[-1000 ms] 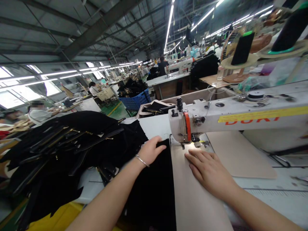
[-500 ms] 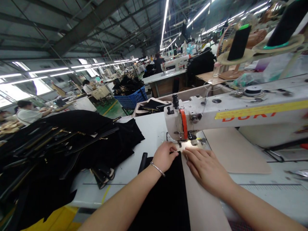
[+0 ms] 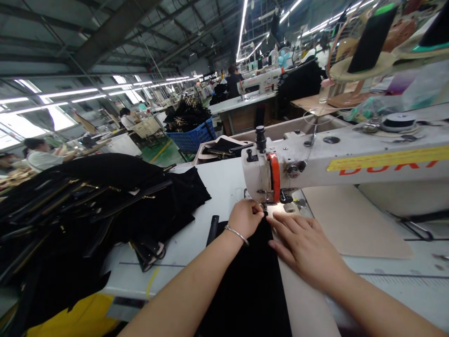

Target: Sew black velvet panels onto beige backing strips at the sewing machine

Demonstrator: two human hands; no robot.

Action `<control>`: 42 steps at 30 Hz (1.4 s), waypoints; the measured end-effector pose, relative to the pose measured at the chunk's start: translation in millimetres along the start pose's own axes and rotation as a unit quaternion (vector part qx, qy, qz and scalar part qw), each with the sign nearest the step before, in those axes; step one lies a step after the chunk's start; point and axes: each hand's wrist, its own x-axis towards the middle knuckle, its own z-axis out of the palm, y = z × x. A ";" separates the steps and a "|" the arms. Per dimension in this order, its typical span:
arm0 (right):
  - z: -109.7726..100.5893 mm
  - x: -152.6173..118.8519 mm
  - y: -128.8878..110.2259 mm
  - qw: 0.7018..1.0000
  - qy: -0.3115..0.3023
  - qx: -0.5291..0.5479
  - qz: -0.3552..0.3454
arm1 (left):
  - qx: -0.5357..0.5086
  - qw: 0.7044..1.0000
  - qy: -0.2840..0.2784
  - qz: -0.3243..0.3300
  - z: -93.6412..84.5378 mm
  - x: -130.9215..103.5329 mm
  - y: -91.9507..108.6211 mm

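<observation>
Under the needle area of the white sewing machine [image 3: 301, 168] lies the far end of a black fabric panel [image 3: 249, 281]. My left hand [image 3: 247, 216], with a silver bangle at its wrist, pinches that end between thumb and curled fingers. Along the panel's right edge my right hand [image 3: 301, 238] rests with fingers stretched out, fingertips close to the presser foot. It lies partly over a pale beige strip [image 3: 305, 299] beside the black fabric. The machine's lamp lights the spot ahead of both hands.
A heap of black pieces with zippers [image 3: 98, 201] covers the table's left side. Behind it stands a blue crate [image 3: 192, 135] of similar pieces. A beige sheet [image 3: 354, 224] lies under the machine arm. Thread cones [image 3: 372, 42] stand back right. Co-workers sit farther off.
The black panel's end has moved forward to the presser foot, with my left hand pinching it. My right hand stays flat beside it. The view has shifted slightly.
</observation>
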 end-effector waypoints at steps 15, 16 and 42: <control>1.5 2.1 -2.1 1.000 0.003 -0.009 0.013 | 0.050 0.998 0.046 -0.009 11.8 7.5 0.3; 1.2 1.8 -2.1 1.000 0.003 -0.010 0.014 | 0.055 0.997 0.051 -0.008 12.5 7.5 1.1; 4.0 1.2 1.1 1.000 0.021 -0.019 0.012 | 0.130 0.974 0.013 0.187 5.5 -52.3 -5.8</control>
